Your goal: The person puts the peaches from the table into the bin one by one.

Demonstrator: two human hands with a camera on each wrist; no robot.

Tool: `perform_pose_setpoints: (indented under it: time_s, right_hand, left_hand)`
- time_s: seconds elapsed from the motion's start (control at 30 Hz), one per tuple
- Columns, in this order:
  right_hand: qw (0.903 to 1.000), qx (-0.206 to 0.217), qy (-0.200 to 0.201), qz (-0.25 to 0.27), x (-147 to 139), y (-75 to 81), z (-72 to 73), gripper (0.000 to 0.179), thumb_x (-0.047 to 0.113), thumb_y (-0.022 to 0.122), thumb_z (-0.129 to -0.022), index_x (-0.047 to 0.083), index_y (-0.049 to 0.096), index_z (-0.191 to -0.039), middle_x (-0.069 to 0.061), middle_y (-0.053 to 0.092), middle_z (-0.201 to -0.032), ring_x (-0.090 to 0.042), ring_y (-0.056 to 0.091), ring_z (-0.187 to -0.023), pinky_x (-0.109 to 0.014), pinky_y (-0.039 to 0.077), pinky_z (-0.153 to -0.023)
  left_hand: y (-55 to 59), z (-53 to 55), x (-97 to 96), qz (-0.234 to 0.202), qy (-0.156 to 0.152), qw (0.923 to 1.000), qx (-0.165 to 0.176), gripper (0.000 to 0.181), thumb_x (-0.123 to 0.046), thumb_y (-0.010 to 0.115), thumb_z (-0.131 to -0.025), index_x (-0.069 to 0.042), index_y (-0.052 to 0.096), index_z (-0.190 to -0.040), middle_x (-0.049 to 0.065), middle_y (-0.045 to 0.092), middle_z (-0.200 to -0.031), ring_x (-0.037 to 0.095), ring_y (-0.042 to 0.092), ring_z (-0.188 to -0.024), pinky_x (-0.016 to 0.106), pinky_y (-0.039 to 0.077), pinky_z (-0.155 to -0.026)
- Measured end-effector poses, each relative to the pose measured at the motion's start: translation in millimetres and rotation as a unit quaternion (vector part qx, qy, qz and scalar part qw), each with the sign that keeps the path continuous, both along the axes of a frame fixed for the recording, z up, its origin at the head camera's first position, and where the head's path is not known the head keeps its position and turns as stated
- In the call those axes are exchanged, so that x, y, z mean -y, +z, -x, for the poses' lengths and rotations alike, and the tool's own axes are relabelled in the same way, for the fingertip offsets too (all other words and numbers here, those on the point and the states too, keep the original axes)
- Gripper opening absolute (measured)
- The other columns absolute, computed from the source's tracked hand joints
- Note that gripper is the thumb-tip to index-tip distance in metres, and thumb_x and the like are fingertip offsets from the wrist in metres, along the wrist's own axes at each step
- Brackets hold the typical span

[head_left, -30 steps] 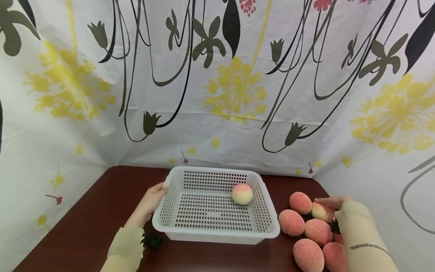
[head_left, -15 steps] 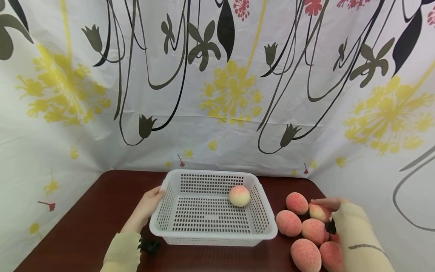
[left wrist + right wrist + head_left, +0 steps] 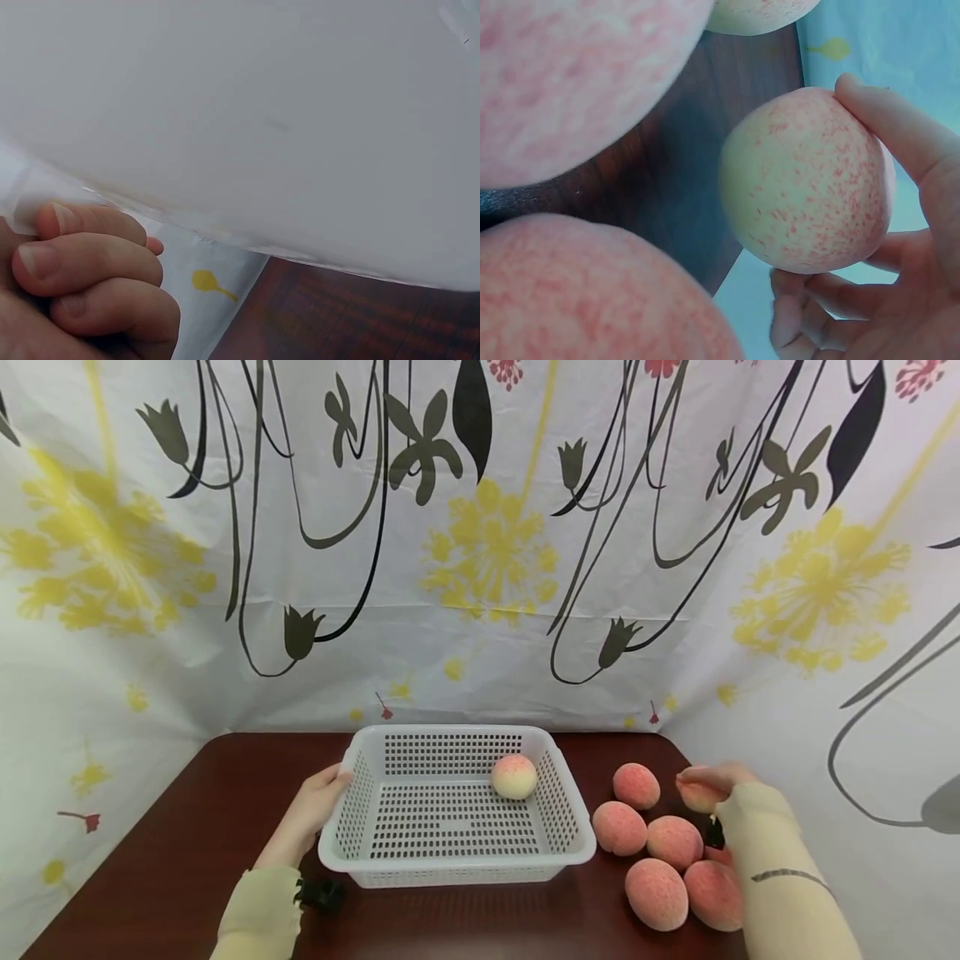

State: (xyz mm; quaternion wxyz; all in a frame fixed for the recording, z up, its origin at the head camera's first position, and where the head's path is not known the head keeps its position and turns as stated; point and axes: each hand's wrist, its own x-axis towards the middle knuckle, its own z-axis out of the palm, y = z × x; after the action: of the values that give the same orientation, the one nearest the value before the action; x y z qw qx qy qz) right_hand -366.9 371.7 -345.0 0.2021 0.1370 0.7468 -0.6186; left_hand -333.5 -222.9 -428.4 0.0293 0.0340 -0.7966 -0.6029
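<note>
A white plastic basket (image 3: 457,866) with a mesh of square holes sits mid-table in the head view. One pink and cream peach (image 3: 513,777) lies in its back right part. My left hand (image 3: 311,806) grips the basket's left rim, and the left wrist view has its curled fingers (image 3: 90,262) right by the pale wall. At the right, my right hand (image 3: 727,777) holds another peach (image 3: 806,184) between thumb and fingers. In the right wrist view dark table shows between this peach and the others.
Several pink peaches (image 3: 675,842) lie close together on the table to the right of the basket. The dark red-brown table (image 3: 187,827) borders a white flowered curtain (image 3: 480,677) at the back and both sides. Black straps with small devices (image 3: 321,893) are on the wrists.
The right hand's peach has come up and away from the neighbouring peaches, with a wider gap now. The left hand stays on the basket rim. The whole head view has shifted.
</note>
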Motion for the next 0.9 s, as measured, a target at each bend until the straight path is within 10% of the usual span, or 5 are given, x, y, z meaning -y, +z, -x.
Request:
perform_pose_setpoints:
  time_s: [0.13,0.33,0.73,0.9]
  right_hand:
    - [0.9852,-0.090,0.038,-0.141,-32,-14.8,36.3,0.023,0.020,0.071,-0.086,-0.002,0.072,-0.093,-0.005,0.069,-0.085,-0.017,0.063,-0.080,-0.034,0.053,-0.076]
    - [0.9254,-0.132,0.078,-0.347,-41,-2.3,45.8,0.081,0.048,0.072,-0.081,-0.018,0.049,-0.122,-0.029,0.058,-0.108,-0.034,0.059,-0.091,-0.042,0.052,-0.070]
    - [0.8690,-0.223,0.109,-0.428,-17,25.0,67.0,0.063,0.048,0.076,-0.078,-0.006,0.062,-0.109,-0.012,0.065,-0.089,-0.025,0.058,-0.076,-0.042,0.049,-0.068]
    - [0.8595,-0.237,0.123,-0.436,-4,30.4,75.4,0.059,0.045,0.077,-0.077,-0.003,0.064,-0.108,-0.009,0.066,-0.087,-0.024,0.059,-0.075,-0.039,0.049,-0.066]
  left_hand:
    - [-3.0,-1.8,0.1,-0.006,-0.002,1.0000,0.005,0.051,-0.029,0.041,-0.105,0.000,0.038,-0.146,0.021,0.062,-0.120,0.022,0.066,-0.093,0.038,0.053,-0.078]
    - [-0.6,-2.4,0.0,-0.008,-0.008,0.9999,-0.003,0.050,-0.029,0.041,-0.105,0.000,0.038,-0.146,0.023,0.062,-0.120,0.026,0.066,-0.093,0.037,0.054,-0.075]
    - [7.6,0.1,0.0,0.014,-0.010,0.9999,-0.003,0.052,-0.031,0.041,-0.105,0.001,0.038,-0.146,0.023,0.063,-0.117,0.022,0.067,-0.086,0.034,0.054,-0.071]
    - [7.5,-4.5,2.8,0.019,-0.013,0.9997,0.000,0.054,-0.032,0.042,-0.105,0.003,0.037,-0.146,0.023,0.063,-0.117,0.024,0.067,-0.087,0.035,0.054,-0.071]
